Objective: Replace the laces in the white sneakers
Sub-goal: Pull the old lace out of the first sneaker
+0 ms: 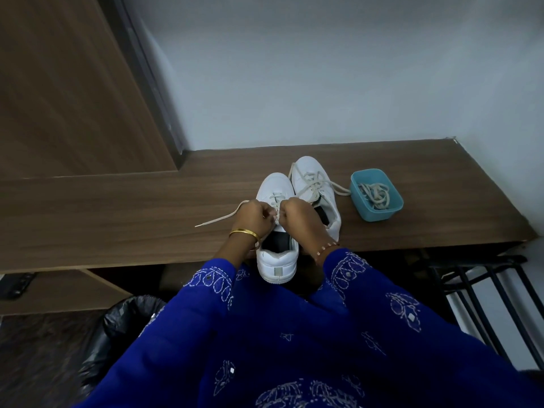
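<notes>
Two white sneakers stand on a wooden ledge [117,219]. The nearer sneaker [276,257] points away from me, its heel over the ledge's front edge. My left hand [255,219] and my right hand [294,214] are both curled over its tongue, each gripping a part of its cream lace [219,217]. One end of that lace trails left across the wood. The second sneaker [316,184] sits just behind and to the right, loosely laced, with a lace end running toward a blue tub.
A small blue plastic tub [396,212] holding a coil of cream laces sits right of the shoes. A grey wall rises behind the ledge, a wooden panel at left. Below are a black bin bag [129,316] at left and a black metal rack [482,293] at right.
</notes>
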Available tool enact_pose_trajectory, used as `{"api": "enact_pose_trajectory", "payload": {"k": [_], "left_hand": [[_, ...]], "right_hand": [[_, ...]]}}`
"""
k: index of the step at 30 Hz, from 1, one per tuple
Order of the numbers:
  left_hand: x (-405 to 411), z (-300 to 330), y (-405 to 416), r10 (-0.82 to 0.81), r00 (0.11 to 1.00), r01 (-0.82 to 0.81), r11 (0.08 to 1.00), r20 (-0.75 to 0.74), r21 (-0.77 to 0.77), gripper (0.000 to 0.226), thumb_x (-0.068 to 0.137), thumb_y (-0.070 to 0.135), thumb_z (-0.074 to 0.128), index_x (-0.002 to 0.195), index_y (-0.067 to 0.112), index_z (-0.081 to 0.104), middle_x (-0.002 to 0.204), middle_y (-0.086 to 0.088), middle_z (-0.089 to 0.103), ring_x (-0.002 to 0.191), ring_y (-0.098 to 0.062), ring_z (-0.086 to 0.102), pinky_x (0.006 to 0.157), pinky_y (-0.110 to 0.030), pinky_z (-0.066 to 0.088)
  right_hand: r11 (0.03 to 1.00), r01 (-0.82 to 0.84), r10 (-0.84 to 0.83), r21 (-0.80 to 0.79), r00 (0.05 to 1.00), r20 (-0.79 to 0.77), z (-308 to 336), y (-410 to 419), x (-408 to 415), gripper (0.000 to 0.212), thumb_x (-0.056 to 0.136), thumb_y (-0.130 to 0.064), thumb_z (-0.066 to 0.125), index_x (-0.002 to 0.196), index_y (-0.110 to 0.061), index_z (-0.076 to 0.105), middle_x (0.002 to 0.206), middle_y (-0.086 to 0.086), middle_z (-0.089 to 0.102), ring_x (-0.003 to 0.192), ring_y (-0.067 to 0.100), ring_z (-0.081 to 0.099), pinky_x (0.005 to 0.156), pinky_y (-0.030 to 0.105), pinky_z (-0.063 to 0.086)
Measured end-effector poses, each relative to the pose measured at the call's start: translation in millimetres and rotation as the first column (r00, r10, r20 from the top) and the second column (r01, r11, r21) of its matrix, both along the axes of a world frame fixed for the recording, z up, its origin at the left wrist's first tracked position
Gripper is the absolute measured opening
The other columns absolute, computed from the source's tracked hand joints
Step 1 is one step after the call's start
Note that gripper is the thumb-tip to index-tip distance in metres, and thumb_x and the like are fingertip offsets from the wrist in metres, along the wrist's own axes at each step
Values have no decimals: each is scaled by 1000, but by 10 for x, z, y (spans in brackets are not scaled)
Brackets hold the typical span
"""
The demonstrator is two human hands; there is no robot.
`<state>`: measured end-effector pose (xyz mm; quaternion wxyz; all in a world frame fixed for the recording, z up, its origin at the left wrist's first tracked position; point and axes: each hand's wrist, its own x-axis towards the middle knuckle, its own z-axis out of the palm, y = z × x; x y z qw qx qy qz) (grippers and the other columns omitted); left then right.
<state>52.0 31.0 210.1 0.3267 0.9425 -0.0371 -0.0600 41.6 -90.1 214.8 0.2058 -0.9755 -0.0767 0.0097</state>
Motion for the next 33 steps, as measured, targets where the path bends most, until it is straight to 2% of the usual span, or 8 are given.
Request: {"api": "enact_pose_trajectory", "payload": {"k": [3, 8, 14, 18, 23, 27, 30, 33], "left_hand": [[9, -8, -9, -16, 1000, 15, 1000, 14, 21, 15, 77, 6, 57, 80, 9, 71, 85, -13, 71, 85, -31, 63, 78, -34, 51], [-18, -37, -4, 14, 999, -14, 1000, 51, -9, 16, 80, 4, 54, 86, 2, 68, 92, -16, 68, 88, -32, 61, 78, -31, 47], [-69, -72, 30, -16, 996, 23, 997, 93, -77, 12, 80, 5, 62, 89, 5, 69, 89, -11, 68, 89, -27, 60, 69, -22, 37], [-60, -45, -2, 49, 998, -42, 989, 45, -138, 11, 81, 5, 62, 88, 1, 70, 94, -13, 67, 91, -26, 60, 65, -15, 30], [-60, -115, -15, 113, 994, -112, 974, -9, -198, 9, 83, 7, 60, 82, 4, 68, 90, -16, 66, 87, -28, 62, 72, -23, 43], [28, -420, 94, 209, 973, -229, 903, -94, -364, 21, 78, 13, 64, 61, 24, 56, 81, -15, 64, 85, -37, 64, 81, -48, 53], [-80, -226, 31, 166, 984, -179, 918, -68, -354, 9, 75, 17, 57, 68, 22, 59, 83, -9, 63, 83, -29, 62, 83, -37, 51], [-140, -79, 4, 81, 997, -73, 958, 18, -277, 33, 70, 30, 54, 90, 9, 70, 82, -5, 62, 79, -19, 56, 72, -24, 40]], "right_hand": [[996, 47, -47, 72, 999, -5, -11, 28, -7, 12, 87, -9, 51, 80, -12, 41, 66, 3, 36, 73, 21, 41, 63, 28, 26], [943, 209, -224, 259, 974, 28, -110, 6, -43, 7, 83, -7, 52, 77, -5, 50, 76, 16, 55, 71, 25, 48, 60, 27, 27], [987, 28, -37, 160, 998, 54, -94, -52, -24, 20, 87, -6, 49, 102, 0, 60, 90, 19, 64, 86, 31, 58, 67, 27, 34], [980, 83, -96, 181, 993, 64, -110, -26, -11, 17, 90, -5, 46, 100, 1, 59, 93, 18, 65, 89, 32, 59, 67, 26, 35], [908, 249, -265, 336, 964, 2, -142, -5, -37, 12, 85, -4, 49, 91, 1, 58, 85, 15, 63, 82, 27, 57, 65, 25, 35], [844, 297, -288, 447, 953, -91, -126, -88, -30, 8, 81, 0, 52, 80, -6, 56, 61, -8, 47, 73, 21, 54, 61, 22, 36], [900, 200, -182, 387, 980, -83, -85, -108, -44, 14, 82, 1, 51, 93, -4, 59, 62, -10, 44, 74, 16, 50, 56, 18, 33], [961, 80, -67, 263, 996, -57, -83, -93, -33, 20, 86, -3, 50, 105, -3, 58, 78, 10, 61, 80, 26, 56, 66, 23, 33]]}}
